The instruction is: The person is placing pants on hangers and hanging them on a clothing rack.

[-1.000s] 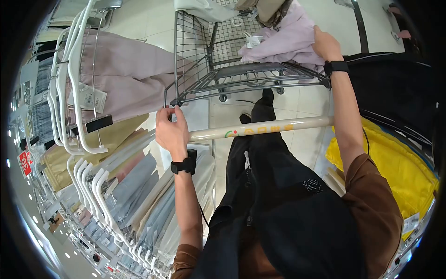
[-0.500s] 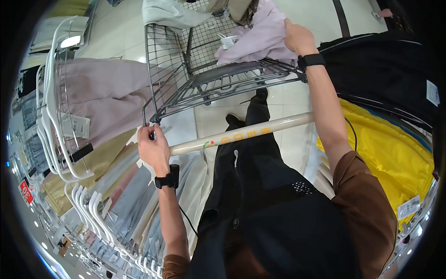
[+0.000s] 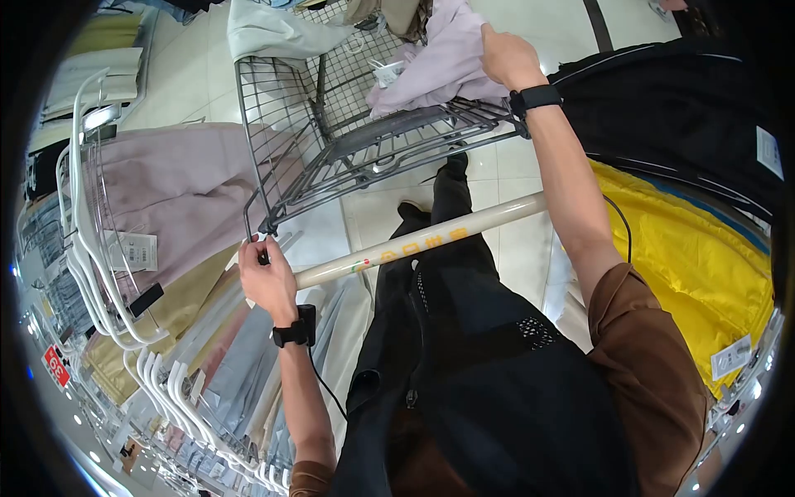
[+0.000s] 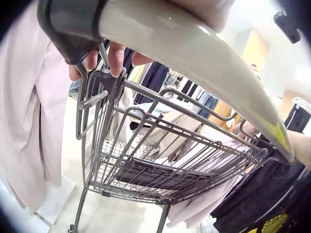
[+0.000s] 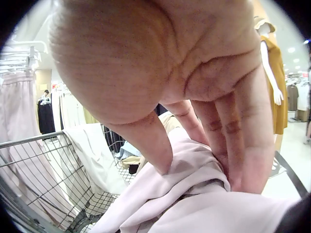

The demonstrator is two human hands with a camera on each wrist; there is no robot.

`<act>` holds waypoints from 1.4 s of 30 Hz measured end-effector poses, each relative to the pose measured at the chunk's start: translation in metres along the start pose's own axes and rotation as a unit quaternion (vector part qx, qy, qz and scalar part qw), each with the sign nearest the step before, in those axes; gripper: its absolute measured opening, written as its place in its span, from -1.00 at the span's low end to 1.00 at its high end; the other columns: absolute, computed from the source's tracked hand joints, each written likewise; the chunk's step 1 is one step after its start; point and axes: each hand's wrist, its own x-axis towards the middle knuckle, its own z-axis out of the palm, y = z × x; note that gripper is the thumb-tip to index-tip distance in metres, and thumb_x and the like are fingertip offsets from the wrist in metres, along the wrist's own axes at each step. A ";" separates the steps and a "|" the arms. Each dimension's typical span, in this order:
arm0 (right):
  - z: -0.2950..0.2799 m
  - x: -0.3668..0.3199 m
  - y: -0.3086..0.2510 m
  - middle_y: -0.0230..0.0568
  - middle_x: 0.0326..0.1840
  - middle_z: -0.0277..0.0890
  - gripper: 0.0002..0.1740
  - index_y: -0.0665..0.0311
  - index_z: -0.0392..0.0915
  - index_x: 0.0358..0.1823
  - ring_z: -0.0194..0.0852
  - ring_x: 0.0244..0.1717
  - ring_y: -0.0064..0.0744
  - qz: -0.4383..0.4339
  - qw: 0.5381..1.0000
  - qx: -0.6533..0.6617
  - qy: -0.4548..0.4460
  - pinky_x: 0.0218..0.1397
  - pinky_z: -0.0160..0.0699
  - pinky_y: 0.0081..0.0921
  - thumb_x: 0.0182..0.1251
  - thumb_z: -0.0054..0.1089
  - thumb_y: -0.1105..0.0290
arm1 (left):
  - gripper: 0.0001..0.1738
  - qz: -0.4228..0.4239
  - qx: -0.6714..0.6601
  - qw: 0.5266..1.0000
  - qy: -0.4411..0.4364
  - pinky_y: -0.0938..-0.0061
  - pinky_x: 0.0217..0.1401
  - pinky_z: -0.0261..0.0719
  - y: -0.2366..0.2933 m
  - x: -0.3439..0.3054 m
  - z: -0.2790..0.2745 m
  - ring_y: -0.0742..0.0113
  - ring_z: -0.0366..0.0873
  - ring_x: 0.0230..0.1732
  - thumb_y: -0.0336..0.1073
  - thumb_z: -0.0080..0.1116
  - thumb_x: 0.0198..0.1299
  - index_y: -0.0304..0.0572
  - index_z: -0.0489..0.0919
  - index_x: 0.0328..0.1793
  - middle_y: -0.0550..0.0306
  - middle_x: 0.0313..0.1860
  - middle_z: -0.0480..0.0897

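Observation:
My left hand (image 3: 269, 277) is curled round the left end of the cart's cream handle (image 3: 422, 240); in the left wrist view its fingertips (image 4: 115, 59) show beneath the handle (image 4: 194, 46). At the cart's right side, my right hand (image 3: 512, 60) grips a pale pink garment (image 3: 439, 62) that lies partly over the wire basket's edge. Seen from the right wrist, the thumb and fingers (image 5: 233, 145) press into folds of the pink cloth (image 5: 180, 194). A white tag (image 3: 387, 73) lies on that garment. The metal cart (image 3: 273, 153) also holds white cloth (image 3: 277, 31) and brownish clothes (image 3: 403, 16).
Pink trousers (image 3: 178, 178) and white hangers (image 3: 153, 377) line the left side, close to the cart. On the right are black garments (image 3: 662, 116) and yellow ones (image 3: 679, 265). Tiled floor (image 3: 513, 178) shows beneath the cart. A mannequin (image 5: 272, 73) stands farther off.
In the head view the cart and both hands have shifted left, and the handle slants more. More of the black and yellow clothes' tags shows at right. Both hands keep their holds.

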 end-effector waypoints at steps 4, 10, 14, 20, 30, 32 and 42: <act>0.000 0.004 0.001 0.14 -0.22 0.64 -0.57 0.36 0.37 0.06 0.60 -0.10 0.17 0.002 1.000 0.016 -0.005 -0.04 0.57 -0.03 0.25 0.22 0.29 | -0.75 -0.017 -0.009 1.000 -0.007 0.26 -0.08 0.50 0.001 -0.001 -0.001 0.00 0.61 -0.12 -0.19 0.18 0.21 -0.24 0.60 -0.37 0.06 -0.01 0.66; 0.003 0.012 0.000 0.17 -0.21 0.63 -0.57 0.36 0.36 0.03 0.60 -0.08 0.18 0.014 1.000 0.001 -0.011 -0.04 0.57 -0.03 0.27 0.22 0.24 | -0.71 0.023 -0.012 0.999 0.040 0.25 -0.15 0.49 -0.003 -0.002 0.006 0.04 0.60 -0.22 -0.15 0.16 0.20 -0.22 0.54 -0.43 0.17 -0.10 0.68; 0.007 0.021 0.007 0.21 -0.19 0.62 -0.54 0.36 0.35 0.07 0.59 -0.09 0.21 -0.001 1.000 0.017 0.001 -0.03 0.56 -0.01 0.28 0.21 0.21 | -0.75 -0.014 0.005 1.000 -0.001 0.19 -0.04 0.54 0.004 -0.004 0.002 -0.08 0.63 -0.03 -0.15 0.17 0.20 -0.17 0.62 -0.37 0.02 0.09 0.65; -0.005 0.019 0.001 0.16 -0.09 0.63 -0.57 0.38 0.40 0.13 0.62 -0.01 0.13 -0.003 1.000 0.000 -0.030 0.05 0.58 -0.08 0.26 0.06 0.34 | -0.73 -0.020 0.011 1.000 -0.007 0.17 -0.03 0.54 0.012 -0.007 0.000 -0.11 0.63 -0.05 -0.13 0.16 0.20 -0.17 0.62 -0.38 -0.02 0.13 0.63; 0.009 0.020 0.007 0.21 -0.26 0.62 -0.51 0.43 0.37 0.04 0.60 -0.15 0.22 -0.036 0.999 -0.001 0.022 -0.07 0.58 0.00 0.27 0.22 0.19 | -0.70 0.012 0.007 1.000 0.024 0.22 -0.13 0.48 0.004 -0.005 0.007 -0.04 0.60 -0.18 -0.11 0.13 0.20 -0.21 0.59 -0.39 0.11 -0.05 0.67; 0.001 0.016 0.002 0.20 -0.17 0.63 -0.56 0.43 0.40 0.05 0.61 -0.08 0.17 -0.021 1.000 -0.002 -0.001 -0.01 0.59 -0.04 0.24 0.14 0.26 | -0.70 0.013 0.004 1.000 0.020 0.22 -0.13 0.49 0.006 -0.005 0.006 -0.04 0.60 -0.18 -0.11 0.13 0.20 -0.22 0.58 -0.40 0.11 -0.04 0.67; 0.011 0.020 0.008 0.25 -0.28 0.61 -0.51 0.42 0.36 0.00 0.61 -0.18 0.23 -0.041 0.999 0.005 0.033 -0.09 0.58 -0.01 0.25 0.24 0.17 | -0.74 -0.017 0.011 1.000 -0.009 0.16 -0.07 0.53 0.009 -0.003 0.002 -0.12 0.63 -0.06 -0.14 0.15 0.21 -0.17 0.62 -0.38 -0.01 0.13 0.63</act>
